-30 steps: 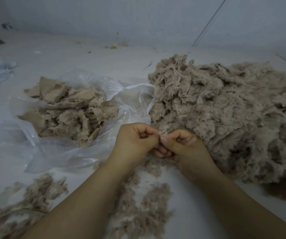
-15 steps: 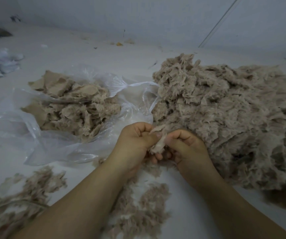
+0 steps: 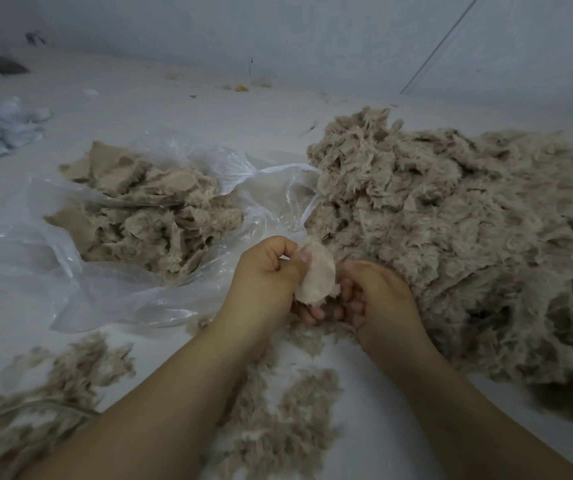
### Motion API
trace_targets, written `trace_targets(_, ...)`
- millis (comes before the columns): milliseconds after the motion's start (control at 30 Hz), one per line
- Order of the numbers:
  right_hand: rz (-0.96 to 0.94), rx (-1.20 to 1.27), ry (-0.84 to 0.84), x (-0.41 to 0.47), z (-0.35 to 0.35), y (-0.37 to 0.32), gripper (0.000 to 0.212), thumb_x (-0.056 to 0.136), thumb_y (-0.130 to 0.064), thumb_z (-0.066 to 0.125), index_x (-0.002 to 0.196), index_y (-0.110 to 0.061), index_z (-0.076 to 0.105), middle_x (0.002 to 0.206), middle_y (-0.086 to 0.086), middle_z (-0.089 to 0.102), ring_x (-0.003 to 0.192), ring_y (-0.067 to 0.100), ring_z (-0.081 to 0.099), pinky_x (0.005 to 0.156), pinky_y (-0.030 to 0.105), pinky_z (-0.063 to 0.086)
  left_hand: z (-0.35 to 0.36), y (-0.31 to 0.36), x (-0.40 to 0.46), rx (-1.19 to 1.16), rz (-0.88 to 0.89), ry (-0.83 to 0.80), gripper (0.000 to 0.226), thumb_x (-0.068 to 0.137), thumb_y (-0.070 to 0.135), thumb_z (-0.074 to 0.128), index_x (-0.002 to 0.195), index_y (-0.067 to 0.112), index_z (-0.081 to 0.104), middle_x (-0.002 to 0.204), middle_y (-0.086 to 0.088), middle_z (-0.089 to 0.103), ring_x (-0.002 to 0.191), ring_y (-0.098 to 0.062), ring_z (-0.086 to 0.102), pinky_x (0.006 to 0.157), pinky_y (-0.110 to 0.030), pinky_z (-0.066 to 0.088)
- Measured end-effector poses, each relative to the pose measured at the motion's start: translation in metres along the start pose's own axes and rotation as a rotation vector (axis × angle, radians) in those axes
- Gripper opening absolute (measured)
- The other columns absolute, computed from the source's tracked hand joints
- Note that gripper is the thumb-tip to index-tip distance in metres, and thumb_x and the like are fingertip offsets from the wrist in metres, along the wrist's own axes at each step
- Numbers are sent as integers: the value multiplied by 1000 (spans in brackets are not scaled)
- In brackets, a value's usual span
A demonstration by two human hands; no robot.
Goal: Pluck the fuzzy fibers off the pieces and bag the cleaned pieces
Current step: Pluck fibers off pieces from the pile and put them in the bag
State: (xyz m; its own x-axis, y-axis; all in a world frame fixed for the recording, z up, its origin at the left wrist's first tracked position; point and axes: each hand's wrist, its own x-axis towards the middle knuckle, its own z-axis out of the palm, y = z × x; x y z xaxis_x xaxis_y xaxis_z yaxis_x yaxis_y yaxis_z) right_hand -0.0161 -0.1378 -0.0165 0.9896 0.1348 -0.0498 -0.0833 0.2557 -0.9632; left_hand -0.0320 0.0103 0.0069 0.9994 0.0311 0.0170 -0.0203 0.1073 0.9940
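Bare white floor (image 3: 181,109) lies open beyond the clear plastic bag (image 3: 112,292) and toward the far wall. To the right, the big heap of fuzzy pieces (image 3: 468,237) blocks the way; the bag spreads across the left. Loose plucked fibers (image 3: 278,420) litter the near floor under both forearms.

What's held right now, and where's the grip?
The left hand pinches a pale beige oval fabric piece at its upper left edge. Whether the right hand holds anything cannot be told.
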Motion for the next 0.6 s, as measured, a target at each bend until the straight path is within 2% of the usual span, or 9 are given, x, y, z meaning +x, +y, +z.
trace_targets(67,-3,-20,-87,-1,1,-1,63,89,-45,61,86,18,54,68,35,56,61,37,55,58,41,47,2,-3,-1,45,10,-18,23,100,19,54,86,0,55,61,-25,66,44,-32,62,41,-29,47)
trace_targets(100,-9,-46,-102,-2,1,-1,59,90,-44,63,87,15,58,68,34,59,60,37,58,58,42,49,2,-4,-1,57,6,-21,25,100,20,55,84,0,55,60,-25,66,42,-32,60,40,-28,46)
trace_targets(200,-6,-91,-30,-1,1,1,25,94,-24,66,77,-5,68,74,26,66,65,34,60,64,45,51,0,-4,0,94,-10,11,33,99,21,56,71,4,57,49,-19,59,32,-24,47,35,-21,36)
trace_targets(267,11,-75,9,1,-1,5,25,96,-20,63,74,-9,70,71,18,60,64,27,55,59,35,50,-1,-3,1,61,-29,71,38,98,20,56,62,11,60,42,-12,50,30,-17,36,33,-17,28)
trace_targets(333,10,-44,36,3,-1,6,32,98,-19,59,68,-13,69,63,8,48,56,16,47,52,26,46,-4,1,4,-139,-32,213,38,100,17,54,63,16,62,42,-8,46,30,-15,33,33,-18,28)
trace_targets(400,13,-26,47,4,-2,6,37,99,-19,58,64,-18,70,58,1,41,51,9,42,49,22,44,-10,8,11,-409,27,392,25,102,15,50,80,9,61,51,-9,54,35,-18,46,40,-24,43)
trace_targets(467,14,-36,29,4,-2,7,33,95,-25,62,64,-19,70,57,-1,40,50,7,41,49,21,45,-15,11,15,-546,68,448,16,101,13,51,96,-1,57,74,-14,67,55,-24,65,52,-29,54)
trace_targets(533,22,-30,15,3,-3,6,27,87,-33,64,65,-20,70,56,-2,40,49,6,43,49,21,44,-12,10,12,-517,34,396,5,97,3,53,100,-2,55,86,-19,70,64,-29,69,54,-32,55)
trace_targets(600,31,-32,21,2,-2,5,25,83,-36,63,65,-20,71,55,-3,41,48,6,45,49,22,44,-2,7,7,-309,-17,285,7,94,-3,52,97,4,53,79,-17,71,52,-28,65,45,-30,50)
